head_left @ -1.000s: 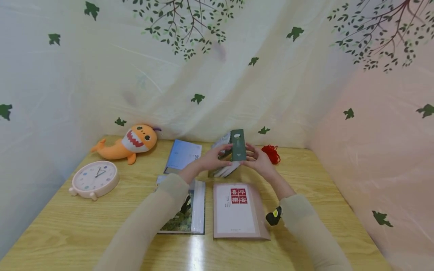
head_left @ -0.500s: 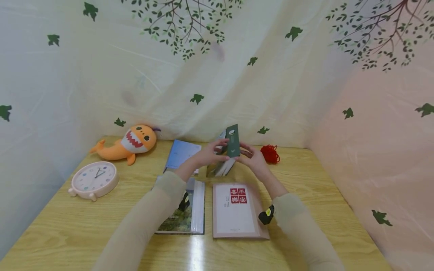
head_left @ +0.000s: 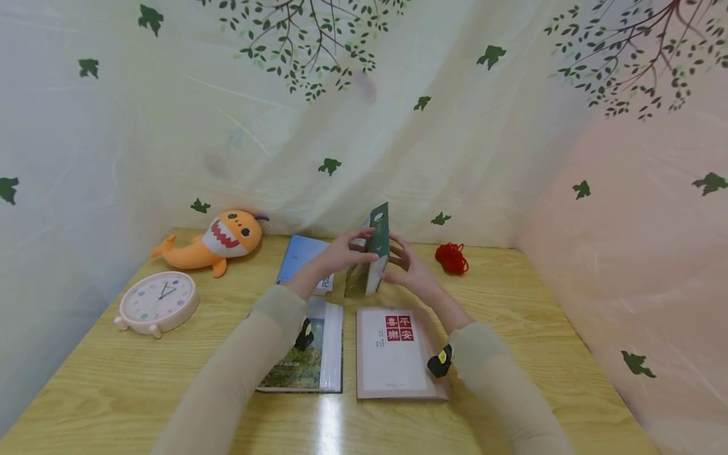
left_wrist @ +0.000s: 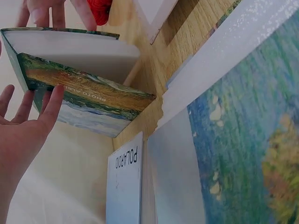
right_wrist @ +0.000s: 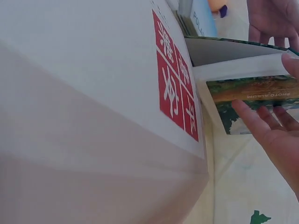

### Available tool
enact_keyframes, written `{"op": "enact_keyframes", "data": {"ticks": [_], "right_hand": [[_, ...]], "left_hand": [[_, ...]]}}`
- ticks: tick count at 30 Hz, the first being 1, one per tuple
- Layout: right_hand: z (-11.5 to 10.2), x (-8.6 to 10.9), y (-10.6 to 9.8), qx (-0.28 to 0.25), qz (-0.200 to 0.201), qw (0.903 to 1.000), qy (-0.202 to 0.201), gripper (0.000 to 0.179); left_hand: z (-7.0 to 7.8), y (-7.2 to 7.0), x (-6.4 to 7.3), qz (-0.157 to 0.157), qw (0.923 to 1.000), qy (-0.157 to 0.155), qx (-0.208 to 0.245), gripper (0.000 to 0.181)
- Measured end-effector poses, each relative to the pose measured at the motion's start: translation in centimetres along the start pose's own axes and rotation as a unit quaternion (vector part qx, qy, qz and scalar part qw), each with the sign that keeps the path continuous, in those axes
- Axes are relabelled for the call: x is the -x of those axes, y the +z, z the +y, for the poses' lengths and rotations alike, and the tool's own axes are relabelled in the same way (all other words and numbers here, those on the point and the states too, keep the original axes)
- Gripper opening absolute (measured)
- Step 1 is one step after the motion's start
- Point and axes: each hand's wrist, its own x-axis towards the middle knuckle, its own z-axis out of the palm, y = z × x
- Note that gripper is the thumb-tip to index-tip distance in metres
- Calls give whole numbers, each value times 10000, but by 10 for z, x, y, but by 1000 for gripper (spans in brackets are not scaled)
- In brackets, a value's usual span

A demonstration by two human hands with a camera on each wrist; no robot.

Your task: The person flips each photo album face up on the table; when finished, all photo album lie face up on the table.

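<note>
A photo album (head_left: 379,237) with a green spine and painted-landscape covers stands upright at the back middle of the table. Its spine faces up and its covers are spread a little, with white pages between. My left hand (head_left: 341,253) holds it near the spine from the left, fingertips on the cover; in the left wrist view these fingers (left_wrist: 52,109) lie on the painted side. From the right, my right hand (head_left: 412,268) holds the other cover. The right wrist view shows that hand's fingers (right_wrist: 261,126) on the cover and its thumb near the page edge.
A blue Polaroid book (head_left: 301,256) lies left of the album. In front lie another photo album (head_left: 304,357) and a pink-and-white book (head_left: 392,366). Red yarn (head_left: 452,258) sits to the right; an orange plush shark (head_left: 218,243) and a pink clock (head_left: 159,300) stand left.
The album between both hands has shifted left and its spine has tilted; its covers and pages have drawn closer together. Both hands have moved left with it.
</note>
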Motion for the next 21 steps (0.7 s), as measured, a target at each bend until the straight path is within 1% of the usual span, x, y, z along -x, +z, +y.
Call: {"op": "enact_keyframes", "data": {"ticks": [3,7,11,13,16,18,21], "right_hand": [[-1,-3,6,306,-90,9992,-233,89],[-3,-9,12,532,-217,9973,-459,88],[-5,-17,19,569,-439,9954,-640,87],[-6,-21,23,557,-555,9949,-638,87],[-6,-26,29,502,-719,9949,-492,88],[-4,-30,32,411,-821,9951,-361,89],[3,-37,36,310,-920,9950,-229,86]], "left_hand": [[-2,-5,1,39,10000,-4,77,71],[-2,-10,3,79,9999,74,88,72],[0,-17,8,296,9996,45,4,71],[1,-19,11,437,9990,-43,-86,71],[2,-24,15,634,9975,-194,-232,71],[1,-27,17,699,9968,-262,-292,72],[1,-31,20,820,9953,-266,-435,73]]}}
